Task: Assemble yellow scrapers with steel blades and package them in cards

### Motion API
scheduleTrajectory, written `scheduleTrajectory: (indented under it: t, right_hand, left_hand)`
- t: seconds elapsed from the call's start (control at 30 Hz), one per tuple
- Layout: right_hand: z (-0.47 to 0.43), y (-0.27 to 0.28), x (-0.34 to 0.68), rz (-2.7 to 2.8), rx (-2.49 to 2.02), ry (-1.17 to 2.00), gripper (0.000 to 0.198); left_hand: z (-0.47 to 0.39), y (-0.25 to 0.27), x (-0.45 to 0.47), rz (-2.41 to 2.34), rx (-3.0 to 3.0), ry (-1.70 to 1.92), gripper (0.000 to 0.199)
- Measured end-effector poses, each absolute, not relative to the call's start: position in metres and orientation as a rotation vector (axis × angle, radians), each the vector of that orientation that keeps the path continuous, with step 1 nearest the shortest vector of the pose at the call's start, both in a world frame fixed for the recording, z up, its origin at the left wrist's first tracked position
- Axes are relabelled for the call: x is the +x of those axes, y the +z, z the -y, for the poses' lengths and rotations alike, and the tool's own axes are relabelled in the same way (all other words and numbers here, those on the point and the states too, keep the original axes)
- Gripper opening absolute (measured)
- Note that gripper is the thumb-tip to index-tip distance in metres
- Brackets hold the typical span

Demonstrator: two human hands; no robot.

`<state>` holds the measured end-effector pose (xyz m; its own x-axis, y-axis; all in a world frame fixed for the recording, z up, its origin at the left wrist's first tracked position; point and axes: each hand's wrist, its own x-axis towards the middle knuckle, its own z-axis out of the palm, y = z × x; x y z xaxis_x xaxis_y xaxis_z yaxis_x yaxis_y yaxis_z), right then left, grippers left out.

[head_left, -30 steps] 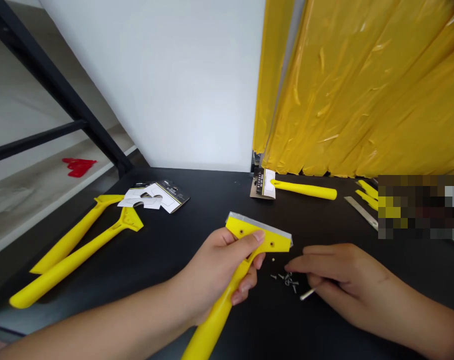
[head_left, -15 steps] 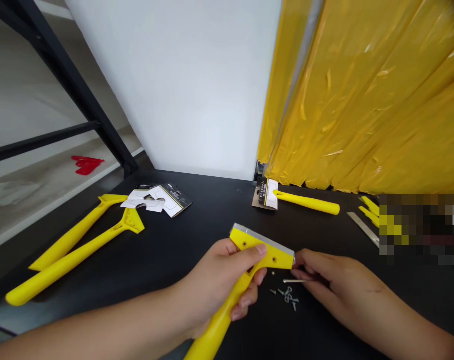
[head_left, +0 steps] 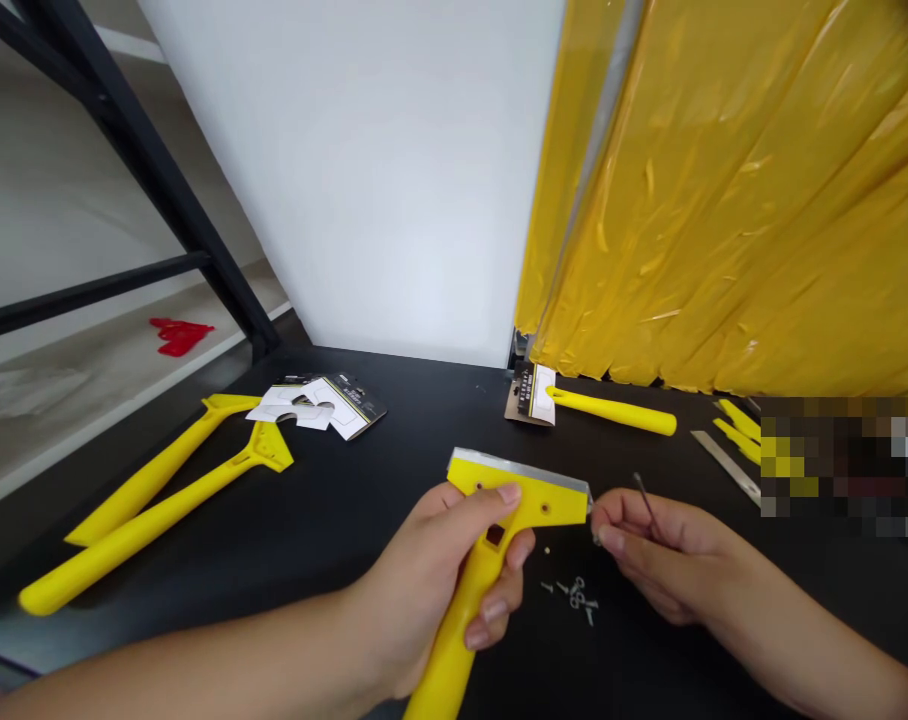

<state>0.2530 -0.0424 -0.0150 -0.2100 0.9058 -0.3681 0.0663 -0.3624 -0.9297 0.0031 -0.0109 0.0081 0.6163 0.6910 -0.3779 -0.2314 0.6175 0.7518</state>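
My left hand is wrapped round a yellow scraper, its thumb pressed on the head. A metal strip runs along the head's top edge, and two small holes show in the yellow face. Beside the head's right end, my right hand is closed in a pinch. A thin metal rod sticks up from between its fingers. Something tiny and shiny shows at the fingertips, too small to name. Below the head, several small screws and rings lie on the black table.
Two yellow scraper handles lie at the left near cardboard packaging cards. Another yellow handle with a card lies at the back. A flat metal strip rests at right. White panel and yellow sheeting stand behind.
The rod in my right hand has swung from lying level, pointing left, to pointing up. My right fingers now pinch just off the scraper head's end. The scraper head has tilted to nearly level.
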Motion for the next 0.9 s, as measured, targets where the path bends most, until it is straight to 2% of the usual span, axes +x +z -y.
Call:
scheduleTrajectory:
  t: [0.27,0.47,0.63,0.7,0.83,0.9]
  right_hand:
    - [0.057,-0.013,0.247,0.828,-1.186,1.896,0.042]
    - [0.061,-0.009,0.241,0.734,-1.114,1.948,0.043]
    - [0.062,-0.011,0.243,0.606,-1.009,2.032,0.053]
    - [0.062,-0.014,0.244,0.559,-0.919,2.102,0.053]
    - [0.063,-0.017,0.245,0.530,-0.812,2.178,0.049]
    - [0.064,-0.018,0.245,0.539,-0.780,2.193,0.048]
  left_hand:
    - [0.018,0.001,0.008,-0.608,0.736,0.481,0.047]
    - [0.019,-0.003,0.012,-0.641,0.743,0.479,0.047]
    - [0.018,-0.001,0.012,-0.665,0.738,0.536,0.049]
    - [0.018,0.001,0.012,-0.662,0.728,0.556,0.050]
    - [0.018,0.003,0.011,-0.669,0.687,0.596,0.039]
    - [0.017,0.003,0.011,-0.666,0.709,0.556,0.044]
